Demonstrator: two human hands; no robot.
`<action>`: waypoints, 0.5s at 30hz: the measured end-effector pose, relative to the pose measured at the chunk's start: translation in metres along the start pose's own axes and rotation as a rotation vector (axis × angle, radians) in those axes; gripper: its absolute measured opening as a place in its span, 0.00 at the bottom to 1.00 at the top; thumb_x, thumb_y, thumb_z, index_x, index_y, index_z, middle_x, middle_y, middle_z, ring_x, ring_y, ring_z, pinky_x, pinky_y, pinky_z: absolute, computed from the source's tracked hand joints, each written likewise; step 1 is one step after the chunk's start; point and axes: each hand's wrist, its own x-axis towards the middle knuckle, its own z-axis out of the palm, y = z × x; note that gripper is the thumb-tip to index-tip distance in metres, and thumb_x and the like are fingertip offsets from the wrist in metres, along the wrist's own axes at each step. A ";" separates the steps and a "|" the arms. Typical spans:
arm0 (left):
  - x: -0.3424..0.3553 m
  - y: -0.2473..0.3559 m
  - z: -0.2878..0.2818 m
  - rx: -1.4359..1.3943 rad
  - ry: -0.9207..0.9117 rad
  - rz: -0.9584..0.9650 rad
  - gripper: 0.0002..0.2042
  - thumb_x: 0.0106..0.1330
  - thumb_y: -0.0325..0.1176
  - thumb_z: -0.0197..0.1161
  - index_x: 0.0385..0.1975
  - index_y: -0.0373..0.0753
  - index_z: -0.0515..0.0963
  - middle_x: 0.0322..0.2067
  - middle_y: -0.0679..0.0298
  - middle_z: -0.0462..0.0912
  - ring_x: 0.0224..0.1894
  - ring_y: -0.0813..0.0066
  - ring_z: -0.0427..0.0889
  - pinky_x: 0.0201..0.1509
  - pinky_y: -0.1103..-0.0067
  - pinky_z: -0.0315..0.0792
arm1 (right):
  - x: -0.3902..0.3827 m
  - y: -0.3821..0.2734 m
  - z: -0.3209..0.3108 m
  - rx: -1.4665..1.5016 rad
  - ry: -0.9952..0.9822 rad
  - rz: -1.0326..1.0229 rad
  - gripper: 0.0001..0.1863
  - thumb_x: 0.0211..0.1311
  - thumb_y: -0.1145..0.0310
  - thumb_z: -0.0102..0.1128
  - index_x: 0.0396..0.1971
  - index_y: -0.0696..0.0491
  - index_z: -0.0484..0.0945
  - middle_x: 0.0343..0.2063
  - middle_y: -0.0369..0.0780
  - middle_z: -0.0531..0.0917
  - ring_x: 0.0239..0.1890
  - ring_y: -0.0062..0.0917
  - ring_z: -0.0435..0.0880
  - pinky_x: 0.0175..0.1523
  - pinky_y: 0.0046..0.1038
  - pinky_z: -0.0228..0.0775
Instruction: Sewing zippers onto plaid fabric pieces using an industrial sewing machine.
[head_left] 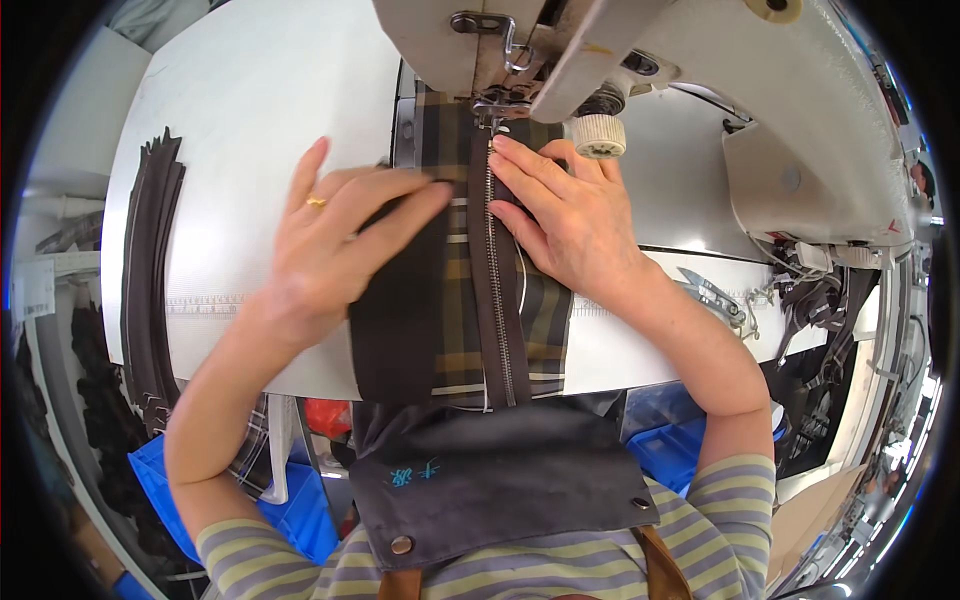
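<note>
A dark zipper with metal teeth lies lengthwise on a plaid fabric piece, its far end under the presser foot of the sewing machine. My right hand rests flat on the zipper and the plaid, fingers stretched toward the foot. Above the left part of the cloth is my left hand, its fingers apart and nothing visible in them. Beneath it lies a plain dark strip along the plaid's left side. A loose white thread curves beside the zipper.
Several dark strips are stacked at the table's left. Thread snips lie right of my right forearm, near dark scraps at the table's edge. Blue bins stand below the table. A measuring tape runs along the tabletop.
</note>
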 end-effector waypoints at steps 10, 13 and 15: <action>0.027 -0.020 0.049 0.008 0.000 0.022 0.20 0.54 0.26 0.57 0.49 0.41 0.77 0.48 0.66 0.74 0.52 0.69 0.73 0.66 0.50 0.52 | 0.005 0.000 -0.002 0.003 -0.026 0.007 0.18 0.51 0.62 0.66 0.41 0.54 0.79 0.35 0.33 0.81 0.43 0.28 0.73 0.46 0.31 0.62; 0.027 -0.017 0.047 -0.016 -0.012 0.020 0.20 0.54 0.26 0.57 0.50 0.41 0.76 0.47 0.67 0.75 0.50 0.71 0.75 0.66 0.47 0.51 | 0.003 -0.003 -0.002 0.007 -0.030 0.016 0.18 0.51 0.62 0.67 0.41 0.53 0.79 0.34 0.34 0.80 0.43 0.29 0.73 0.46 0.31 0.62; 0.028 -0.014 0.043 0.014 -0.036 0.039 0.20 0.53 0.25 0.58 0.50 0.41 0.76 0.47 0.67 0.77 0.49 0.72 0.77 0.66 0.46 0.49 | 0.002 -0.002 -0.003 -0.004 -0.032 0.020 0.18 0.50 0.62 0.67 0.41 0.53 0.79 0.34 0.34 0.80 0.43 0.29 0.73 0.46 0.31 0.62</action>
